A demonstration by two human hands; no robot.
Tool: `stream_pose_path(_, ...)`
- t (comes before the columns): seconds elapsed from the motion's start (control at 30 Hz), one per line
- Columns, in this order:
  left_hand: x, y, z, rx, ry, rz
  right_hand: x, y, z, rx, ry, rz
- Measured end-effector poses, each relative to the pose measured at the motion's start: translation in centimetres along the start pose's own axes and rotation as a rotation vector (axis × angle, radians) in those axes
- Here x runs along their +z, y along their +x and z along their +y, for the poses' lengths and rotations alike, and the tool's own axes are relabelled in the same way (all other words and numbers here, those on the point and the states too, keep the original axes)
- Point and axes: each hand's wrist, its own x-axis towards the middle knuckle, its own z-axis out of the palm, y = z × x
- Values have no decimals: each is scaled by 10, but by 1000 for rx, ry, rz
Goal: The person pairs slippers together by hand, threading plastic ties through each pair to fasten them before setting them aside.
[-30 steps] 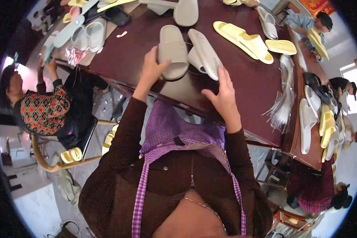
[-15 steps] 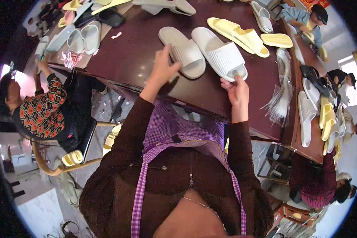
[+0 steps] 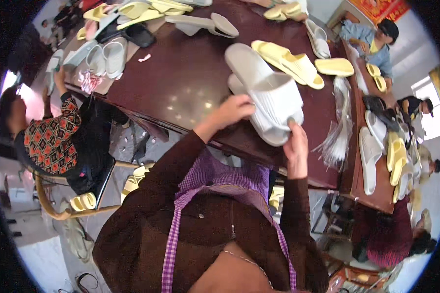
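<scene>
Two pale grey slide slippers lie partly one over the other at the table's front edge. The upper slipper has a ribbed strap and is lifted at a tilt, mostly covering the lower slipper, whose end shows at the left. My right hand pinches the near end of the upper slipper, thumb on top. My left hand is closed, its bent fingers against the left side of the pair; which slipper they grip is partly hidden.
Right of the pair lie yellow slippers, a yellow sole and a bundle of clear plastic strips. More slippers sit at the far left on the dark red table. Co-workers sit at left and right.
The right slipper has been lifted and brought left over the other one, towards me. My left hand has moved right and down to the side of the pair.
</scene>
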Motion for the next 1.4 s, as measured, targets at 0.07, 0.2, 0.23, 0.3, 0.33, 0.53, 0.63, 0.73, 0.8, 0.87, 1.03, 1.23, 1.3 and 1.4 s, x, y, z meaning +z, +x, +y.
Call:
stream_pose_path(0.07, 12, -4, 2, 166, 57, 52, -24, 1, -16, -5, 16, 21)
stream_pose_path(0.2, -4, -13, 1, 331, 244, 164, -124, 33, -77, -240, 81, 152)
stream_pose_path(0.23, -10, -15, -1, 331, 250, 174, -152, 42, -104, -233, 64, 205)
stream_pose_path(0.3, -26, -18, -13, 102, 140, 157, -217, 62, -160, -386, 246, 258)
stream_pose_path(0.33, -33, -19, -15, -12, 83, 138, -248, 65, -184, -520, 247, 370)
stream_pose_path(0.53, -64, -25, -16, -29, 140, 201, -277, 59, -214, -747, -34, 587)
stream_pose_path(0.63, -70, -14, -18, -64, 90, 204, -281, 64, -209, -703, 5, 577)
stream_pose_path(0.73, -80, 1, -11, -105, 91, 237, -276, 85, -187, -540, 242, 282)
stream_pose_path(0.8, -92, 12, -5, -164, 125, 269, -209, 87, -147, -398, -131, 4)
stream_pose_path(0.87, -102, 33, -5, -149, 135, 305, -139, 76, -128, -337, -294, -45)
stream_pose_path(1.03, -159, 114, -5, 152, 371, 544, -68, 125, -114, -417, -876, -91)
stream_pose_path(1.23, -283, 175, -11, 35, 781, 809, -78, 223, -105, -673, -1021, 212)
stream_pose_path(1.3, -297, 201, -31, -27, 67, 862, -89, 244, -108, -532, -1137, 323)
stream_pose_path(1.4, -427, 159, -40, 257, 512, 840, -44, 303, -94, -600, -830, 105)
